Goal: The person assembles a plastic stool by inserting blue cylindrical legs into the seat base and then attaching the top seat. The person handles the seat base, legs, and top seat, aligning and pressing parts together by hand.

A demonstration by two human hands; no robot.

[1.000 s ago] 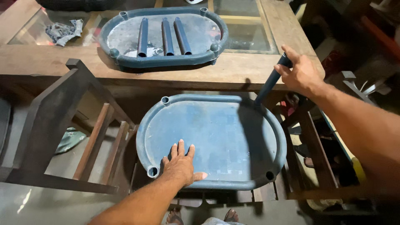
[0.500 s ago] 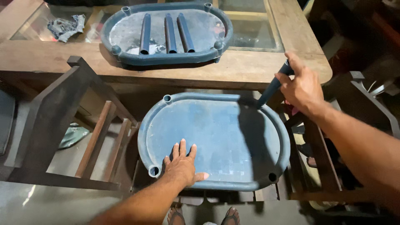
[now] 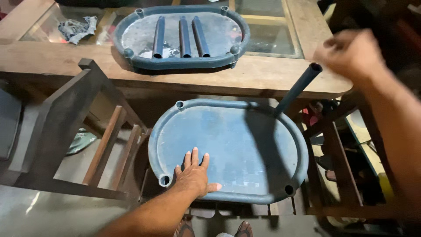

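A blue oval plastic tray [image 3: 245, 145] with open sockets at its corners lies bottom-up below me. My left hand [image 3: 193, 175] presses flat on its near left part, fingers spread, beside one socket. A dark blue pipe leg [image 3: 298, 87] stands tilted in the far right socket. My right hand [image 3: 351, 55] hovers just above and to the right of the pipe's open top, apart from it and blurred by motion, so its fingers are unclear. A second blue tray [image 3: 175, 63] sits on the wooden table [image 3: 66, 57] with three pipes [image 3: 182, 37] lying in it.
A dark wooden chair [image 3: 61, 127] stands at the left, close to the tray. A wooden frame [image 3: 337, 166] crowds the right side. A crumpled grey rag [image 3: 76, 28] lies on the table's glass top. My feet [image 3: 243, 229] show at the bottom edge.
My right hand has let go of the pipe and lifted off to the upper right. The pipe stays standing in the socket. My left hand has not moved.
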